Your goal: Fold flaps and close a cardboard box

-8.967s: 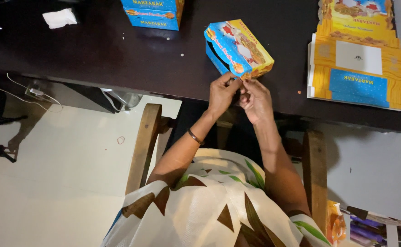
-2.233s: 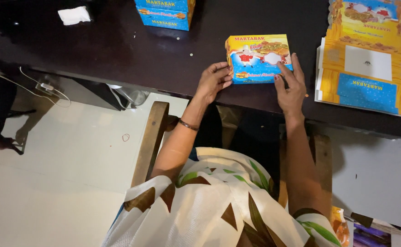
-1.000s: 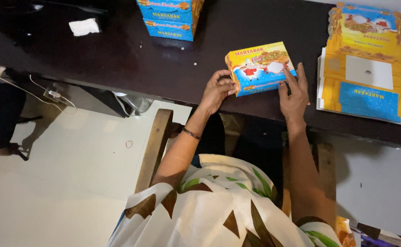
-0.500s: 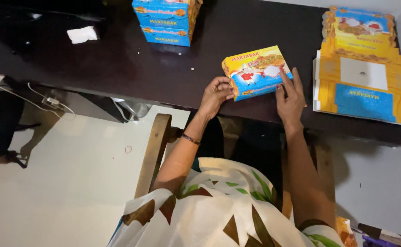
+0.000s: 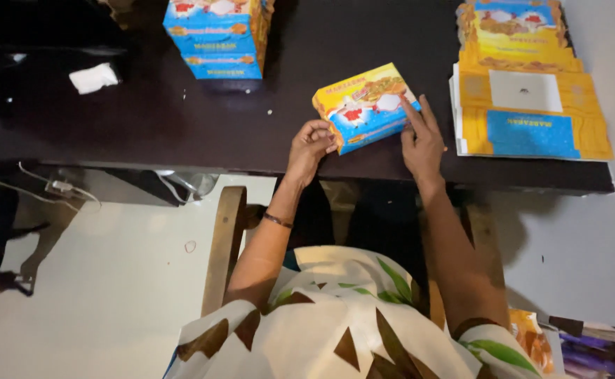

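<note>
Head view: one dark table (image 5: 181, 119) spans the frame above a pale floor (image 5: 97, 309). One stack of flat yellow-blue cartons (image 5: 525, 84) lies at its right end, one pile of folded boxes (image 5: 216, 35) stands far left, one white scrap (image 5: 93, 77) beyond. One assembled box (image 5: 363, 105) sits near the table's front edge; the left hand (image 5: 309, 144) curls fingers on its near corner, the right hand (image 5: 423, 137) presses flat, fingers spread, against its right side.

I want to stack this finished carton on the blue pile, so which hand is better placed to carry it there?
Left hand, probably: it grips the carton on the side nearer the blue pile, while the right hand rests farther away.
</note>
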